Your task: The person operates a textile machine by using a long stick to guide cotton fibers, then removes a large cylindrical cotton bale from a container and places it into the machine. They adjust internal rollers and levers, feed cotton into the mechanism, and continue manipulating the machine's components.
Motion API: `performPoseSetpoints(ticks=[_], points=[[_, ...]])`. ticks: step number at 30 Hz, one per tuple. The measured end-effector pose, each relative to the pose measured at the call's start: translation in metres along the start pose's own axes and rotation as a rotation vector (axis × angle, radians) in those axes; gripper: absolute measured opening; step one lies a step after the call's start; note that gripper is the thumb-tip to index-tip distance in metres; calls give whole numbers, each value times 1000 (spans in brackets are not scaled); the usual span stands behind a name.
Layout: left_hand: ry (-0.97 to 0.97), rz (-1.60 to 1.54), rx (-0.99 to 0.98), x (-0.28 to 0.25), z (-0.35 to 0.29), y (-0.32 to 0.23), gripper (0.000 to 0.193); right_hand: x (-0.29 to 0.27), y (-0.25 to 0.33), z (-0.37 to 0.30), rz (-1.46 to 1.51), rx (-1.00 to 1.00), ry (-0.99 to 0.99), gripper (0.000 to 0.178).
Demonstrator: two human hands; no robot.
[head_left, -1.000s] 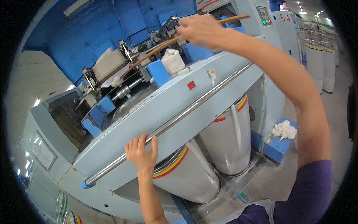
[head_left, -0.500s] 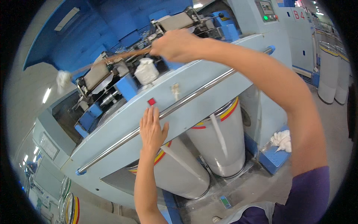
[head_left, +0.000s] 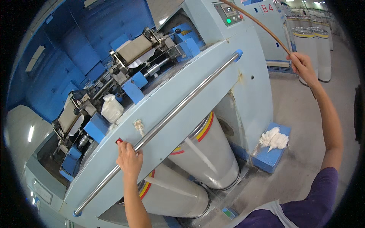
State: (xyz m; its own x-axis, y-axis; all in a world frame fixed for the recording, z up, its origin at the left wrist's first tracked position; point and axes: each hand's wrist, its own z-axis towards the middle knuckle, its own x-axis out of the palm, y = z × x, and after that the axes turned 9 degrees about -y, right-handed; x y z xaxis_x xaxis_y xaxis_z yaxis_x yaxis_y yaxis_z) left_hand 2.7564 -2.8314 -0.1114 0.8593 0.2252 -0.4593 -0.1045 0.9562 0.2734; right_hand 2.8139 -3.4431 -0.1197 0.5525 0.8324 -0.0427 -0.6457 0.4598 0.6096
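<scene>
My right hand [head_left: 304, 68], raised at the right, is closed round a thin brown stick [head_left: 266, 28]. The stick slants up to the left past the control panel, and its far end is cut off by the top edge. My left hand [head_left: 130, 159] is at the front of the light-blue machine [head_left: 182, 129], beside the metal rail [head_left: 171, 114]. Its fingertips touch or nearly touch a small red square button [head_left: 119, 140]; the fingers are slightly bent and hold nothing visible. A tuft of fibre [head_left: 139, 126] clings to the panel near the button.
Under the machine stand two grey cans [head_left: 213, 159] with red and yellow bands. White fibre [head_left: 274, 139] lies on a blue box [head_left: 266, 161] at the right. Rollers and a white wad [head_left: 111, 108] sit behind the panel. More cans [head_left: 304, 45] stand at the far right.
My right hand has swung from over the machine out to the right, taking the stick along. My left hand has moved onto or close to the red button, its fingers more bent. The view has shifted.
</scene>
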Motion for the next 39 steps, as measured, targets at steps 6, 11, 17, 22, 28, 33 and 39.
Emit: performPoseSetpoints(ticks=[6, 11, 17, 22, 28, 33, 39], points=[[203, 51, -87, -12, 15, -30, 76, -8, -19, 6, 24, 117, -91, 31], [439, 197, -114, 0, 36, -30, 91, -10, -43, 30, 29, 52, -114, 31], [526, 255, 2, -2, 54, -25, 99, -64, -74, 95, -213, -39, -152, 31], [227, 153, -248, 15, 22, -49, 92, -118, -95, 196, -577, -343, -207, 25], [-242, 203, -268, 51, -6, -74, 75, -135, -87, 324, -1086, -671, -253, 14], [-238, 234, -198, 59, 22, -119, 58, -103, -72, 406, -1344, -1234, -536, 9], [-70, 197, -345, 106, 71, -196, 58, -47, -54, 471, -1288, -1330, -664, 16]])
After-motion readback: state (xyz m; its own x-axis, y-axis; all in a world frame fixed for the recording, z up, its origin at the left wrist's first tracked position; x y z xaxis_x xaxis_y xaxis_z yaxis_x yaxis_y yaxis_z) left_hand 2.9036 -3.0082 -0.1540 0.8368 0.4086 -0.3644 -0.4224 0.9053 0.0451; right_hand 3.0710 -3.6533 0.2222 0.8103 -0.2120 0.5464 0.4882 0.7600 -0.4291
